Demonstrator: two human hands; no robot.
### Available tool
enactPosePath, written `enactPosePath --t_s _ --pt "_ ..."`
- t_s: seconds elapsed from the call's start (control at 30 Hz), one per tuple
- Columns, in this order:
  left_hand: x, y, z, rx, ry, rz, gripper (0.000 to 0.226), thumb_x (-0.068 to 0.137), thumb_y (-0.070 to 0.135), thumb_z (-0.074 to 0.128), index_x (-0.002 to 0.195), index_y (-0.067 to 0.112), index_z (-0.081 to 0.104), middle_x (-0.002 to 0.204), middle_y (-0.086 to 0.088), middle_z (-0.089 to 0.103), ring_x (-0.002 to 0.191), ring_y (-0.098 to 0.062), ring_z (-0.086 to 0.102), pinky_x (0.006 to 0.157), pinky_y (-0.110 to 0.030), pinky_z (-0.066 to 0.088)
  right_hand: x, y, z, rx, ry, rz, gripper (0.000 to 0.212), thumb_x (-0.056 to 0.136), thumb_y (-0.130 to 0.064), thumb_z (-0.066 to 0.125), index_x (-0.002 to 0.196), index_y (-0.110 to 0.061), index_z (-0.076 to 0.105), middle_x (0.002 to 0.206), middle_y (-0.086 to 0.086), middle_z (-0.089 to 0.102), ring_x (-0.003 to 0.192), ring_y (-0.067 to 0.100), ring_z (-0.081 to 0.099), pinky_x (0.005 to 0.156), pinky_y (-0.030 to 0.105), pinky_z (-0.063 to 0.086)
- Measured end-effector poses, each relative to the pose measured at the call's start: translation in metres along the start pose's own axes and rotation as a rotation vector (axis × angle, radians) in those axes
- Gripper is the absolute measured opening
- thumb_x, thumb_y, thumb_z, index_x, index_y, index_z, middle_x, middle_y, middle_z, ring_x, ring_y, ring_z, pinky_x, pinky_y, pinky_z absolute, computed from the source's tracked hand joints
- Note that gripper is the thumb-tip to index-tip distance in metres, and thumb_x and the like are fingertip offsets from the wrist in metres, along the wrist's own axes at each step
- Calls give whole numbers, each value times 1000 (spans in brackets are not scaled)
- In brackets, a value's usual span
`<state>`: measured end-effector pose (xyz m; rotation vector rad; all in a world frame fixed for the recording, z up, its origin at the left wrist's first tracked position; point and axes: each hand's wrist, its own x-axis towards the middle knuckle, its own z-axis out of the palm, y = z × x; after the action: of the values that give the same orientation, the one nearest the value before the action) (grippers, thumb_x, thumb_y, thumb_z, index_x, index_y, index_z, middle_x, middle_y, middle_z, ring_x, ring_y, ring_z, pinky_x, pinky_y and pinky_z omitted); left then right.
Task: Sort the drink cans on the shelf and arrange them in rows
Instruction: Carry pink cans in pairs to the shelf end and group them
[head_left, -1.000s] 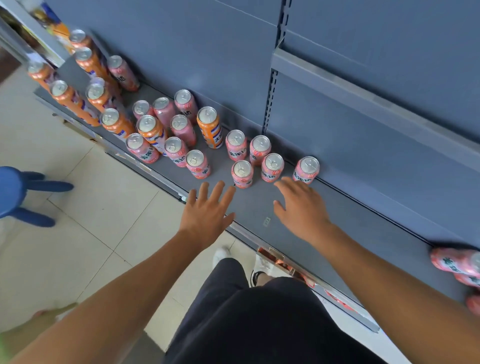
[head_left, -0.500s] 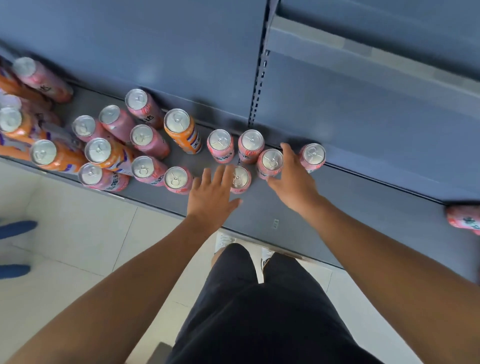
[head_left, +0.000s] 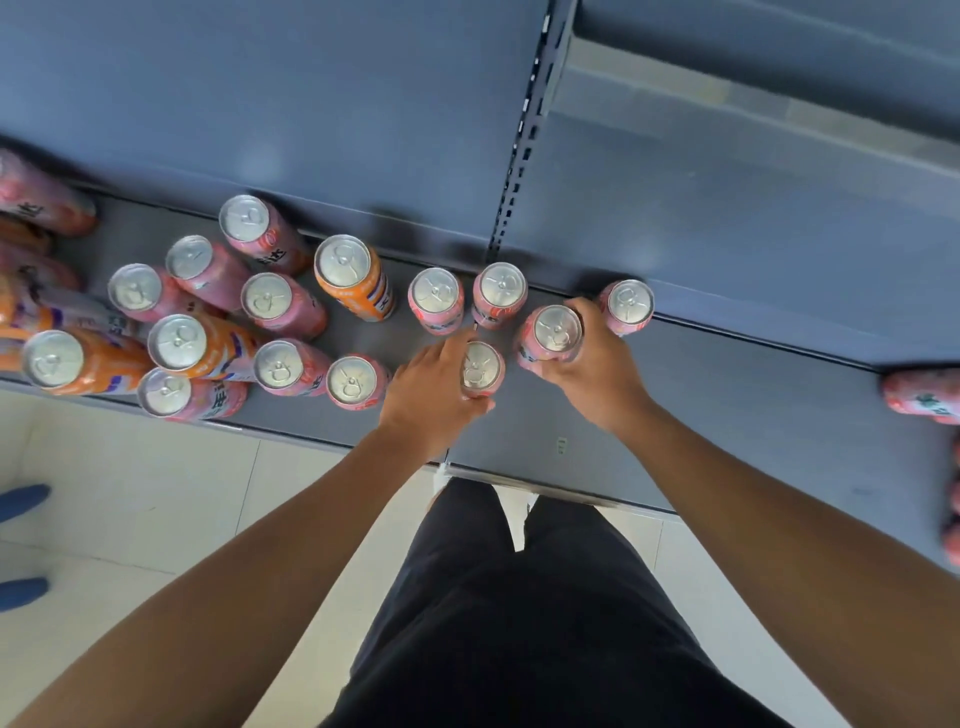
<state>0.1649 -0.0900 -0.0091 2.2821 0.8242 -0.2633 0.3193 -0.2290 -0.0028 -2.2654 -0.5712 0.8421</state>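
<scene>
On the grey shelf (head_left: 727, 410), one upright pink can (head_left: 482, 366) is gripped by the left hand (head_left: 428, 397) and a neighbouring pink can (head_left: 556, 332) by the right hand (head_left: 597, 371), with fingers curled round both. Chinese characters are printed on the labels, but they are mostly unreadable. A second ago both hands were spread, short of the cans.

Shiny metal-topped cans (head_left: 345, 262) stand on a smooth, matt grey shelf (head_left: 727, 415) above glossy floor tiles (head_left: 130, 493).

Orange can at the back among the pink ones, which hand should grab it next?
Left hand, probably: the orange can stands on its side, farther from the right hand. It grips a pink can now, so must release first.
</scene>
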Motion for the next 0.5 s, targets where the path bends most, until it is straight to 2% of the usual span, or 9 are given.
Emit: enactPosePath --t_s 0.1,0.17,0.23,0.3,0.37,0.43,0.5 --pt "-12 3 -19 -350 25 -42 71 68 35 86 126 36 45 115 10 62 108 -15 58 95 -38 49 -17 -14 -11 78 37 46 62 73 -22 86 116 -33 43 101 -22 59 92 4 58 72 9 39" --pt "-18 8 -31 -554 10 -72 71 65 29 90 120 35 47 111 16 62 106 -7 60 94 -31 49 -26 -21 -19 141 53 69 70 72 -23 87 125 -29 41 100 -27 56 91 -6 57 74 4 37" --pt "-20 13 -43 -728 -19 -96 73 61 25 92 120 32 49 113 15 63 108 -5 61 93 -26 49 -33 -28 -28 201 56 90 71 72 -19 87 126 -27 42 103 -26 56 94 -10 55 80 12 41" --pt "-20 21 -55 -909 -59 -126 72 57 25 93 116 30 51 114 9 65 107 -9 64 88 -26 54 -39 -37 -37 290 70 120 65 73 -12 85 124 -25 46 106 -19 59 95 -5 57 81 17 43" --pt "-21 29 -65 -1097 -130 -200 61 66 22 90 113 27 53 114 3 67 108 -17 66 81 -35 59 -46 -45 -45 445 82 146 55 77 -6 83 119 -22 52 107 -10 63 92 0 60 81 18 46" --pt "-23 35 -71 -1234 -240 -267 45 81 26 78 119 25 55 122 -1 67 114 -25 66 81 -50 59 -55 -51 -51 568 83 162 44 80 -3 79 109 -27 57 102 -8 69 87 1 65 79 18 51" --pt "-27 41 -75 -1338 -360 -280 48 87 36 67 132 24 55 129 -5 66 118 -27 65 85 -56 56 -66 -56 -58 644 85 178 37 82 -6 78 106 -28 61 100 -6 72 88 5 68 78 18 51"
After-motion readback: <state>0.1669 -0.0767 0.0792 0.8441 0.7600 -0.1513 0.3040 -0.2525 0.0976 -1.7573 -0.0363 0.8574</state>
